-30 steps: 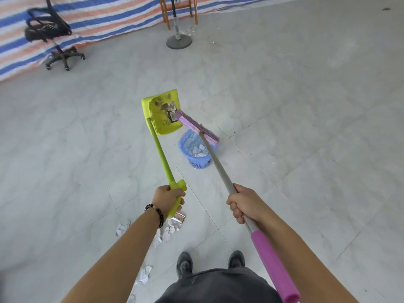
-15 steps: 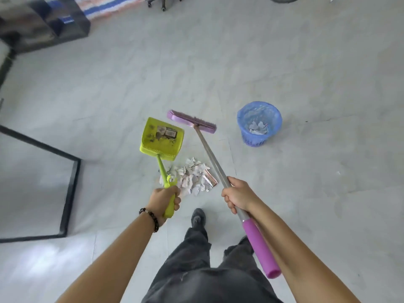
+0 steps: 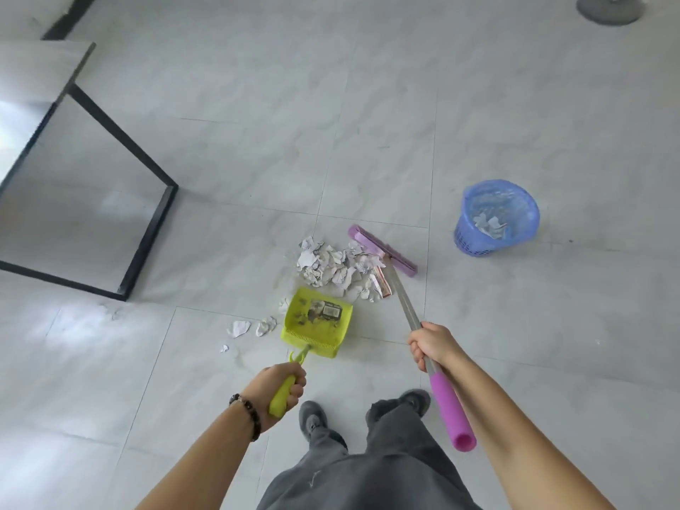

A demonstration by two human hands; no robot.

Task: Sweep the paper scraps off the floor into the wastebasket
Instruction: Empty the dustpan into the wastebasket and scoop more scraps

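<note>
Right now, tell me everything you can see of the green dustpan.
The dustpan is lime-green plastic: a shallow square tray with a comb-toothed rear wall and a long matching handle. A printed label and dark specks of dirt show inside. It is held low over the floor, with its mouth facing the pile of paper scraps just beyond. Whether its lip touches the tiles is unclear. The left hand grips the handle's end.

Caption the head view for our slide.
Left hand holds green dustpan, right hand purple broom beside paper scraps, wastebasket nearby.
</note>
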